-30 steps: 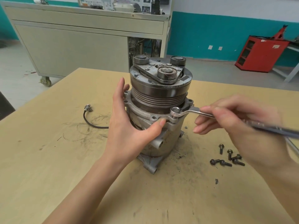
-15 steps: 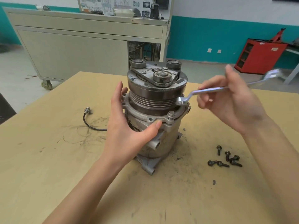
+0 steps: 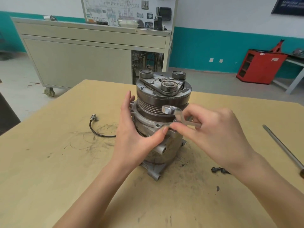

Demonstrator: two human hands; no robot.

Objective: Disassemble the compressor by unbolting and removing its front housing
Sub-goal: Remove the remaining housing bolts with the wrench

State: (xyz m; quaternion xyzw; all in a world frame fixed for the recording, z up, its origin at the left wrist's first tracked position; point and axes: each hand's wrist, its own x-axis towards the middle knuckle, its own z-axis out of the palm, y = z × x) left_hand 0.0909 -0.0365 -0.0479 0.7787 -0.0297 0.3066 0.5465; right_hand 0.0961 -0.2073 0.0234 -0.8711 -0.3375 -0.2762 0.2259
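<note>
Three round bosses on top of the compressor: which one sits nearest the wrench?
The front boss, just above the wrench; the back-left boss and back-right boss sit at the far edge.

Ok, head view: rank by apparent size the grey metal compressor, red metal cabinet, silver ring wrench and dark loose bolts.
Largest first:
Grey metal compressor
Red metal cabinet, though farther off
Silver ring wrench, partly under the right hand
Dark loose bolts

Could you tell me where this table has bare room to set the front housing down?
The widest bare patch of table lies near-left, between the cable and the left arm. Right of the compressor is crowded: right hand holding the wrench, bolts, rod.
</note>
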